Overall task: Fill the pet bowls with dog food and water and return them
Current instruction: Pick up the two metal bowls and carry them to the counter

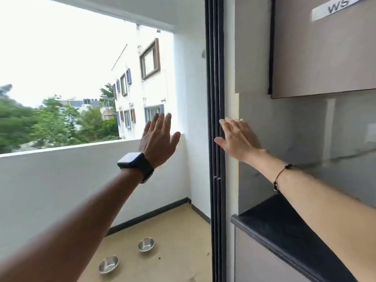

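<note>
Two shiny steel pet bowls stand on the tan balcony floor, one nearer (108,264) and one farther (146,244); both look empty. My left hand (158,139), with a dark watch on the wrist, is raised at arm's length with fingers spread and holds nothing. My right hand (239,138), a thin cord bracelet on its wrist, is also raised and open, in front of the dark door frame (216,98). Both hands are well above the bowls.
A white parapet wall (61,176) bounds the balcony, with trees and a white building beyond. On the right are a black countertop (284,231), grey cabinets below and a wall cabinet (325,47) above.
</note>
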